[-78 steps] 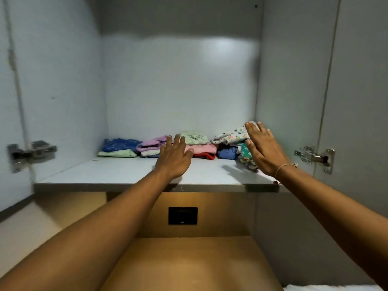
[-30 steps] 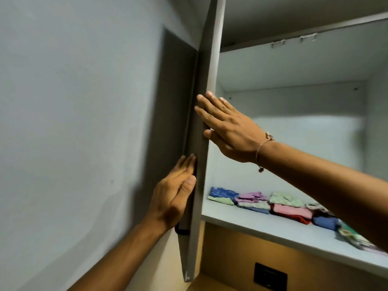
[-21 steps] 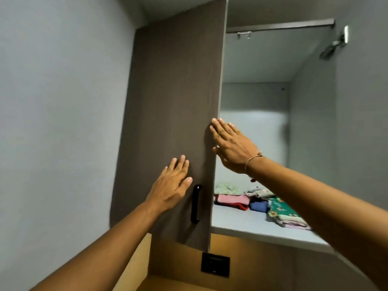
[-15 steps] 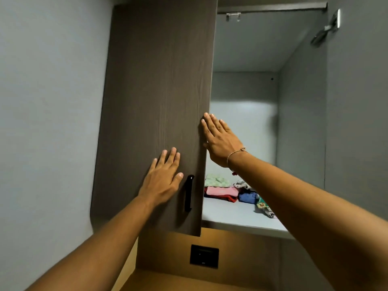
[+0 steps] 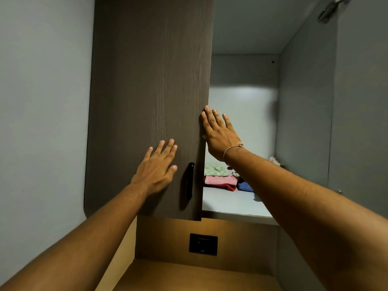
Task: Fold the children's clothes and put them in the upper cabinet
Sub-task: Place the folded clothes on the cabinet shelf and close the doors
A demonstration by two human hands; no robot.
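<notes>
The dark wood-grain left cabinet door [image 5: 147, 91] covers the left half of the upper cabinet. My left hand [image 5: 156, 168] lies flat on its front, fingers spread, just left of the black handle [image 5: 189, 180]. At the door's free right edge, my right hand [image 5: 219, 134] rests with fingers extended, a thin bracelet on its wrist. On the grey shelf [image 5: 228, 203] behind, folded children's clothes show: a green piece [image 5: 215, 170] on a pink one [image 5: 220, 180], and a blue one [image 5: 244, 186] partly hidden by my right forearm.
The right cabinet door [image 5: 361, 101] stands open at the right, with a hinge [image 5: 329, 9] near the top. Below the shelf is a lit wooden niche with a black wall socket [image 5: 203, 244]. A plain grey wall fills the left.
Both hands left the folded clothes on the shelf and went to the left door. The door has swung from edge-on to nearly flat across the cabinet's left half, hiding the leftmost clothes.
</notes>
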